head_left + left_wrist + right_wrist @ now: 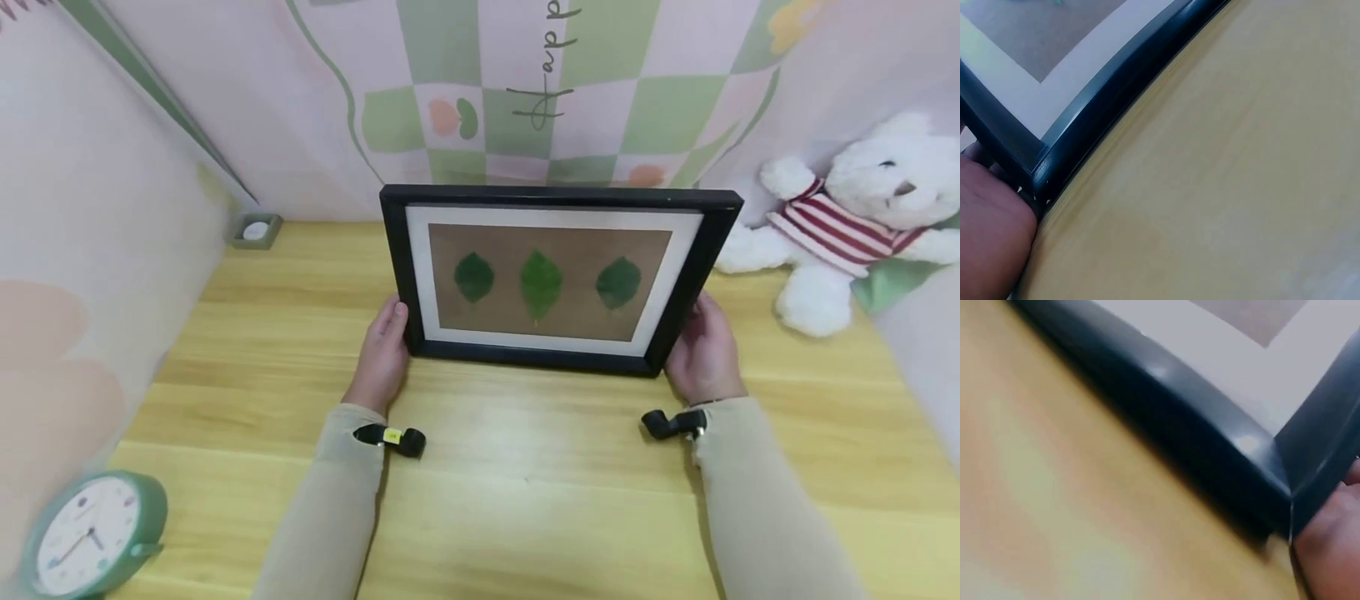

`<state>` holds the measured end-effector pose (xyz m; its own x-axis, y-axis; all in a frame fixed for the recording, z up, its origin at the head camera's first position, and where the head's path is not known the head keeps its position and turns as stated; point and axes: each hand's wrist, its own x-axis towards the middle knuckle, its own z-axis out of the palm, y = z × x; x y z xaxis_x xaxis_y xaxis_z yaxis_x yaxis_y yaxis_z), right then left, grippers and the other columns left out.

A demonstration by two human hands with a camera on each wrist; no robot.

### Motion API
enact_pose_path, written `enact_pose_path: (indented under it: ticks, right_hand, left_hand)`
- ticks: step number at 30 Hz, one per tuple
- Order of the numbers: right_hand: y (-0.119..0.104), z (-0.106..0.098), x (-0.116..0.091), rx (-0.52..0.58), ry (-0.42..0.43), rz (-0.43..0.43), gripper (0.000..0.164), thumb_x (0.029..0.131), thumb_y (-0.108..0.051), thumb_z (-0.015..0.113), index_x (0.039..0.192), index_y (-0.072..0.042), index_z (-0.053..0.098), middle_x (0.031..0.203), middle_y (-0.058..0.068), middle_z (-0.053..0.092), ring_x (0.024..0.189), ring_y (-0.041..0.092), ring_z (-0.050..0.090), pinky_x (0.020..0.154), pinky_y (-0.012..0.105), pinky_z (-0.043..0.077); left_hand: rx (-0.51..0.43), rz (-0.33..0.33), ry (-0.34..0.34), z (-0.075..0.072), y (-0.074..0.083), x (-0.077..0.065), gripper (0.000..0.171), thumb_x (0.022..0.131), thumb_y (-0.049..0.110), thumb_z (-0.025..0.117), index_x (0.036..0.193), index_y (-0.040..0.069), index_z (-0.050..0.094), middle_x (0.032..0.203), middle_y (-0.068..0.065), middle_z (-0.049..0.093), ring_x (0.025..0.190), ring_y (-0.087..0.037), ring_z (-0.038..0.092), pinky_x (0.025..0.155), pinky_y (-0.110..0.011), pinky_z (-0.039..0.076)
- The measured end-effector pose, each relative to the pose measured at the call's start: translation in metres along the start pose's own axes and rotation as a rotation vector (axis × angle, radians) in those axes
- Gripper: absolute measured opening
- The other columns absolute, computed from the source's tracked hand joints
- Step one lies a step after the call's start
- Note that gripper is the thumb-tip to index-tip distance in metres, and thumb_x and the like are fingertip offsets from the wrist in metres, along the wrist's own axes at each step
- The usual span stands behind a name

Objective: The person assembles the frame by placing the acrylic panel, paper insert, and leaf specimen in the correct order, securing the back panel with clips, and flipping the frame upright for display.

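Note:
A black picture frame (536, 357) with a white mat and three green leaves on a brown backing leans back, facing me, above the wooden table. My left hand (381, 354) grips its left side near the lower corner, thumb at the edge and the other fingers hidden behind. On the opposite side my right hand (705, 354) holds the right edge low down, its fingers mostly behind the frame. In the left wrist view, the palm (991, 231) lies against the frame's corner (1044, 172). The right wrist view shows the other lower corner (1288, 500) beside the right hand (1332, 540).
A white teddy bear (843, 217) in a striped shirt sits at the back right. Near the left front stands a green round clock (93, 533). A small square dish (256, 232) with a white item is in the back left corner. Patterned fabric (525, 108) hangs behind the table (525, 517).

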<state>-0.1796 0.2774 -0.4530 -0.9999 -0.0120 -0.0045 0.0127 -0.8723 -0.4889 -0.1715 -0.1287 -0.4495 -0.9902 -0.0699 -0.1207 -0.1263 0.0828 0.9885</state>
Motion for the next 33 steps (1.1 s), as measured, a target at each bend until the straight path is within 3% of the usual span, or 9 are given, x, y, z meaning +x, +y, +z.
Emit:
enact_pose_path:
  ticks: [4,9,16,19,23,28,33]
  right_hand:
    - [0.008,-0.002,-0.015,-0.1,0.0,-0.1,0.029,0.107,-0.019,0.048,0.088,-0.002,0.062,0.087,0.007,0.065,0.084,0.019,0.059,0.078,0.029,0.049]
    - [0.016,-0.006,-0.029,-0.245,-0.017,-0.194,0.021,0.104,-0.01,0.052,0.089,-0.002,0.064,0.085,0.008,0.066,0.078,0.019,0.058,0.07,0.029,0.048]
    - [0.018,-0.007,-0.038,-0.276,-0.05,-0.277,0.016,0.101,0.001,0.052,0.102,0.005,0.067,0.094,0.013,0.07,0.083,0.021,0.065,0.074,0.028,0.051]
    - [0.02,-0.005,-0.039,-0.322,-0.029,-0.31,0.016,0.098,0.007,0.055,0.108,0.01,0.067,0.099,0.015,0.07,0.087,0.021,0.065,0.079,0.028,0.052]
    - [0.024,-0.005,-0.04,-0.399,0.063,-0.309,0.017,0.094,0.01,0.061,0.109,0.011,0.069,0.1,0.013,0.07,0.087,0.019,0.063,0.079,0.026,0.053]
    - [0.027,-0.005,-0.037,-0.421,0.12,-0.303,0.019,0.092,0.01,0.064,0.111,0.01,0.069,0.099,0.011,0.07,0.084,0.018,0.06,0.075,0.023,0.052]
    - [0.025,-0.005,-0.034,-0.408,0.122,-0.305,0.021,0.091,0.01,0.066,0.112,0.01,0.069,0.1,0.011,0.07,0.085,0.018,0.061,0.074,0.024,0.052]
  left_hand:
    - [-0.033,0.002,-0.008,-0.001,-0.002,0.001,0.066,0.107,0.045,0.039,0.159,0.007,0.023,0.166,-0.006,0.016,0.153,-0.019,0.01,0.123,-0.035,0.012]
    - [-0.122,-0.002,-0.022,-0.001,-0.008,-0.003,0.06,0.109,0.038,0.04,0.158,0.006,0.026,0.165,-0.007,0.02,0.152,-0.019,0.014,0.122,-0.036,0.016]
    - [-0.279,0.153,-0.004,0.006,-0.015,-0.002,0.044,0.107,0.02,0.049,0.149,0.005,0.046,0.148,-0.012,0.05,0.135,-0.021,0.047,0.111,-0.033,0.04]
    - [-0.231,0.175,0.035,0.006,-0.016,-0.002,0.043,0.106,0.019,0.052,0.147,0.007,0.05,0.143,-0.012,0.054,0.126,-0.019,0.053,0.103,-0.027,0.046]
    - [-0.163,0.143,0.071,0.002,-0.017,-0.004,0.044,0.106,0.022,0.052,0.148,0.009,0.049,0.143,-0.01,0.055,0.125,-0.018,0.053,0.101,-0.026,0.046]
    - [-0.186,0.143,0.067,0.001,-0.015,-0.003,0.044,0.106,0.019,0.051,0.148,0.006,0.048,0.143,-0.011,0.054,0.13,-0.019,0.051,0.109,-0.03,0.042]
    - [-0.189,0.168,0.062,0.002,-0.013,-0.001,0.042,0.106,0.018,0.052,0.145,0.006,0.051,0.138,-0.012,0.058,0.124,-0.017,0.054,0.104,-0.027,0.045]
